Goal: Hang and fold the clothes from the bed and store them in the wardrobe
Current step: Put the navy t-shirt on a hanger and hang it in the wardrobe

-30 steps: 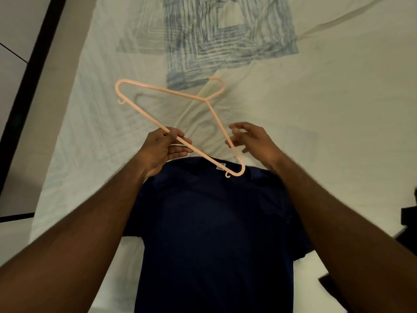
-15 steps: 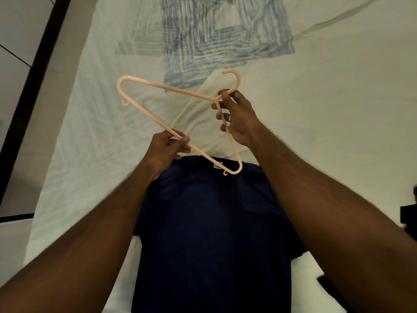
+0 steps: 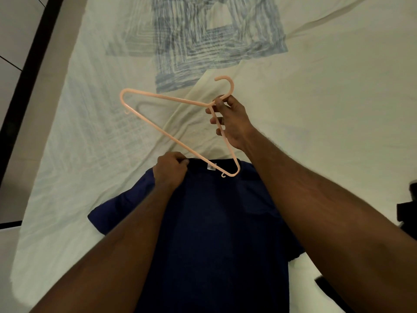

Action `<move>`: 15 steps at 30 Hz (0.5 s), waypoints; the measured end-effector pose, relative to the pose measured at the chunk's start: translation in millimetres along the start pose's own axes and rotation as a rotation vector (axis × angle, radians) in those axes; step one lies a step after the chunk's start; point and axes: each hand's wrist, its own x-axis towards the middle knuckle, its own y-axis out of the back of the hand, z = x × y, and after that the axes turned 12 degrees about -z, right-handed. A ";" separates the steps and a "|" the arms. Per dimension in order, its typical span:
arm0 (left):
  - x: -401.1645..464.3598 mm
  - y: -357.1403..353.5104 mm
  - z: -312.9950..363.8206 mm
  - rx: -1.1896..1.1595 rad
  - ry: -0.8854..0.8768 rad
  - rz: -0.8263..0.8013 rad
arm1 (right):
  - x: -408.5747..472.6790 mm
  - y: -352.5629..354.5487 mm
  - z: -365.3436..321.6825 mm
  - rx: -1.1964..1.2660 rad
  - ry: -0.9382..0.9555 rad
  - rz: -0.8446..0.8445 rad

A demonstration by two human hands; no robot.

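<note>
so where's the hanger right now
In the head view the pink hanger is held above the bed by the right hand, its lower corner over the navy t-shirt collar.

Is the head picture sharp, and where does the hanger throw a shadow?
Head view: mostly sharp and dimly lit, with wide-angle bending at the edges. The pink hanger, held by the right hand, throws a soft shadow on the bedsheet, right of its left corner. The navy T-shirt is too dark for folds to show.

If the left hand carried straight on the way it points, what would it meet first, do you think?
Probably the hanger: its lower bar crosses just beyond the left hand, though depth is unclear; otherwise the bedsheet.
</note>
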 end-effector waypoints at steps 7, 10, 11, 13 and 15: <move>1.1 10.7 -0.1 -0.175 -0.023 -0.005 | 2.9 -2.2 -12.2 0.065 0.054 -0.034; 3.2 13.9 6.1 -0.217 -0.022 0.032 | -0.6 4.1 -7.9 -0.047 0.029 -0.080; 3.4 14.6 7.6 -0.226 -0.019 0.037 | -3.2 9.3 -5.8 -0.090 0.010 -0.085; 3.4 15.0 8.2 -0.278 0.001 0.039 | -8.6 23.5 -1.8 -0.140 -0.033 -0.082; 3.8 13.9 5.7 -0.391 0.036 0.042 | -14.5 38.9 1.1 -0.166 -0.069 -0.080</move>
